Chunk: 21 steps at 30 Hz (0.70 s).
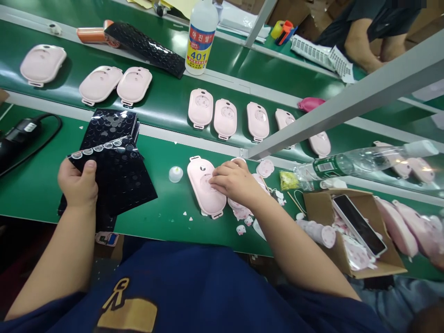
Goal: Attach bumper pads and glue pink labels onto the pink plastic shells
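Navy shirt (pixel 194 282) below pink case (pixel 208 198). Left of case, left hand (pixel 79 182) pinches dotted sheet (pixel 121 182); right hand (pixel 237 180) half-curled on case, grip unclear. Beyond case, likely-finished cases (pixel 225 126); rightward, loose disc (pixel 265 168).

We can read a big blue 401 on the yellow part of the label (pixel 198 50) on the whitish bottle (pixel 204 18), plus Korean 아진발 on the red band above it. The smaller lines there are too tiny for us. We also spot a barcode on the clear bottle (pixel 367 158)'s green label (pixel 335 166), and unreadable print on some white sheets (pixel 322 58).
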Available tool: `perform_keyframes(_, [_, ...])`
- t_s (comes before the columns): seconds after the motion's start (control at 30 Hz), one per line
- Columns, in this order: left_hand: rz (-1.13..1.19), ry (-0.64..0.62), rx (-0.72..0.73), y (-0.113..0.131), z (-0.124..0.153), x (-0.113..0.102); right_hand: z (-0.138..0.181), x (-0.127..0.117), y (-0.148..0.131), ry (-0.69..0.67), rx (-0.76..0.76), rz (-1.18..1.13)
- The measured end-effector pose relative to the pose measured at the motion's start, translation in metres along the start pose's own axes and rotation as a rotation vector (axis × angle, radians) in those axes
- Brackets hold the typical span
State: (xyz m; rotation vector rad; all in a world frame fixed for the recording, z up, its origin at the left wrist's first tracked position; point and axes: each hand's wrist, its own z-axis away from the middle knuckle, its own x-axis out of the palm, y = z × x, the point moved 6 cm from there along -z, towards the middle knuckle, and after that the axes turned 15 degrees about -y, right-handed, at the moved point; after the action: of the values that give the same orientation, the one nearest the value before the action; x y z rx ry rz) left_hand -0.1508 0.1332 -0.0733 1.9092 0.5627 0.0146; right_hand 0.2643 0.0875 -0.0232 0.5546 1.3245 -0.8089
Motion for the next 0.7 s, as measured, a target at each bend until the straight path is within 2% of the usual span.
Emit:
perform_keyframes(0.17, [-0.003,-0.009,-0.004,0.001,-0.001,0.001,-0.001,0.004,0.007,0.036,-0.035,-0.064])
perform_keyframes(0.33, [-0.017,-0.014,0.008,-0.001,-0.002,0.0,-0.005,0.006,0.019,-0.021,-0.131,-0.143])
perform_keyframes(0.43, [-0.012,-0.015,0.005,-0.002,-0.001,0.0,-0.004,0.005,0.017,-0.028,-0.126,-0.125])
perform_keyframes(0.57, [0.06,0.0,0.023,0.0,0.0,0.0,0.011,0.008,-0.002,0.021,0.049,-0.048])
perform_keyframes(0.7, [0.04,-0.004,0.013,0.001,0.001,0.0,0.028,0.015,-0.037,0.087,0.274,-0.001])
